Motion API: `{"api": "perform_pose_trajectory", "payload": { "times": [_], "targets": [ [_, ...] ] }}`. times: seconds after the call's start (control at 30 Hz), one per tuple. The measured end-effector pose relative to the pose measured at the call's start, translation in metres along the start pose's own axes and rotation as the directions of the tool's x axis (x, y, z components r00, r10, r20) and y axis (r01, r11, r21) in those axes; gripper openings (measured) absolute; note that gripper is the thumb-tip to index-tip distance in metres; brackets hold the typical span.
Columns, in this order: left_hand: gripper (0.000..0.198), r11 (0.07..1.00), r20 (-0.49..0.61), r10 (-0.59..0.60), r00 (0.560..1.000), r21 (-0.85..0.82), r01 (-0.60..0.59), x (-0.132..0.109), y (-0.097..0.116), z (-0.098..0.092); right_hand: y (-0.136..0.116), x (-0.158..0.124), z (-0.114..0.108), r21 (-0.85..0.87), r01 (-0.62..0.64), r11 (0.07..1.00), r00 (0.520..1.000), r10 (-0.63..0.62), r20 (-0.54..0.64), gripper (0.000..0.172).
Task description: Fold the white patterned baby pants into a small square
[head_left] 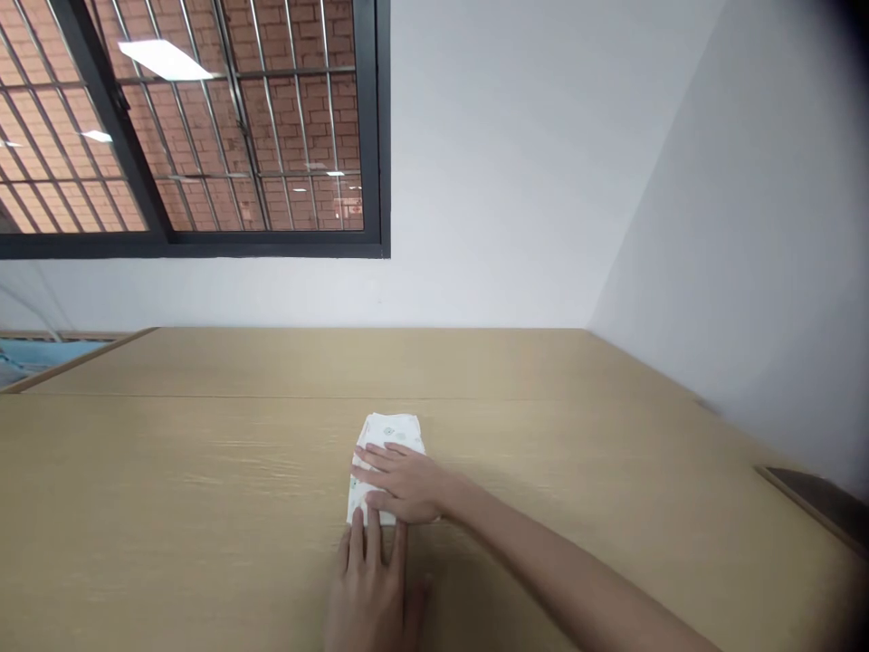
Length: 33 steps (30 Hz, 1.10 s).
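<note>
A barred window (264,118) is seen at upper left. Mid-bench (169,507), the left hand (368,584) is held open, fingertips touching the near edge of a folded white patterned cloth (395,429), its middle covered by the right hand (409,484), flattened, fingers extended.

Both hands bare. Right hand (411,486): slim fingers, tapered ends, narrow wrist. Right forearm (567,575) bare too, long and slender, smooth outline, thickening away from the wrist, uncovered right up to where the view cuts it. Left hand (368,584): long thin fingers, rounded tips, broad back. Left thumb blurred, detail unreadable. Left side cropped low; can't tell sleeve length on either arm.
</note>
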<state>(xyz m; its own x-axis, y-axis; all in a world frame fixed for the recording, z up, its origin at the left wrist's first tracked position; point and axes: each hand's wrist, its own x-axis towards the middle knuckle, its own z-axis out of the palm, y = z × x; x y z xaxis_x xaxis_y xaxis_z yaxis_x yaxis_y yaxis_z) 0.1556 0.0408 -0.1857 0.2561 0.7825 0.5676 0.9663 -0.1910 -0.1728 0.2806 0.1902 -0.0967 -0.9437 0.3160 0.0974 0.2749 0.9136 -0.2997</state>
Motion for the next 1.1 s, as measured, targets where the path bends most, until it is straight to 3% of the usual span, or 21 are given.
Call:
{"api": "perform_pose_trajectory", "payload": {
  "times": [0.17, 0.3, 0.4, 0.5, 0.6, 0.67, 0.73, 0.83, 0.9, 1.0, 1.1],
  "targets": [
    [0.078, 1.000, -0.019, 0.003, 1.000, 0.017, -0.003, 0.000, 0.000, -0.001, 0.038, 0.009, -0.008, -0.034, -0.081, 0.996, 0.995, 0.079, -0.056, 0.061],
    [0.076, 1.000, -0.026, 0.015, 1.000, 0.005, -0.015, 0.002, 0.001, -0.004, 0.050, 0.011, -0.012, -0.034, -0.126, 0.991, 0.990, 0.124, -0.069, 0.063],
    [0.069, 1.000, -0.043, 0.024, 0.999, -0.004, -0.024, 0.004, 0.000, -0.005, 0.048, 0.010, -0.012, -0.067, -0.160, 0.985, 0.981, 0.151, -0.121, 0.064],
    [0.053, 0.998, 0.003, 0.045, 0.999, -0.042, -0.045, 0.008, -0.014, -0.008, 0.036, 0.004, -0.014, -0.129, -0.203, 0.971, 0.954, 0.166, -0.252, 0.057],
    [0.066, 0.986, 0.107, 0.071, 0.992, -0.156, -0.054, 0.014, -0.041, -0.015, 0.012, -0.014, -0.018, -0.135, -0.235, 0.963, 0.918, 0.173, -0.358, 0.042],
    [0.066, 0.966, 0.125, 0.098, 0.987, -0.252, -0.064, 0.019, -0.059, -0.019, -0.005, -0.032, -0.023, -0.078, -0.222, 0.972, 0.925, 0.184, -0.333, 0.036],
    [0.056, 0.942, 0.094, 0.135, 0.986, -0.322, -0.098, 0.025, -0.072, -0.021, -0.020, -0.051, -0.026, -0.006, -0.208, 0.978, 0.952, 0.201, -0.232, 0.039],
    [0.048, 0.911, 0.079, 0.187, 0.979, -0.386, -0.143, 0.037, -0.081, -0.024, -0.031, -0.075, -0.029, 0.081, -0.255, 0.964, 0.964, 0.260, -0.050, 0.070],
    [0.040, 0.900, 0.182, 0.147, 0.972, -0.432, -0.055, 0.050, -0.084, -0.031, -0.031, -0.084, -0.029, 0.137, -0.291, 0.947, 0.956, 0.294, -0.002, 0.076],
    [0.030, 0.840, 0.423, 0.033, 0.905, -0.502, 0.204, 0.076, -0.090, -0.044, -0.026, -0.082, -0.030, 0.245, -0.310, 0.919, 0.939, 0.336, -0.074, 0.039],
    [0.030, 0.792, 0.479, -0.013, 0.878, -0.531, 0.302, 0.105, -0.098, -0.049, -0.014, -0.067, -0.032, 0.363, -0.314, 0.877, 0.904, 0.394, -0.169, 0.029]
  ]
}}
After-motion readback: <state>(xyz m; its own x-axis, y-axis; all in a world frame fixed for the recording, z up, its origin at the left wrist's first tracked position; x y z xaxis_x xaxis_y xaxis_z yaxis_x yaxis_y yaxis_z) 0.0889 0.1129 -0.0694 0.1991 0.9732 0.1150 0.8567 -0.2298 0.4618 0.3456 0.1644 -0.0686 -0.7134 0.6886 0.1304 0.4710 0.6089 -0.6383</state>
